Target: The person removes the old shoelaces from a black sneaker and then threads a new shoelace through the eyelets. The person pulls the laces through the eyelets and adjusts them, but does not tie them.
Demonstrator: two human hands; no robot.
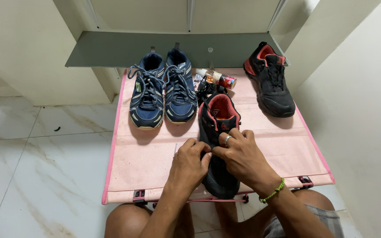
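Note:
A black shoe with a red lining (218,115) lies on the pink fabric table (146,154), its toe toward me. My left hand (190,163) and my right hand (239,154) meet over its middle, fingers pinched on the lacing area. Whether a lace is held between the fingers is hidden. My right hand wears a ring, and a green band circles that wrist. The matching black and red shoe (272,81) stands at the far right of the table.
A pair of navy blue laced shoes (163,90) sits at the back left of the table. A small bottle (219,78) and dark loose laces (206,88) lie behind the near shoe. White walls close in at the right, marble floor spreads left.

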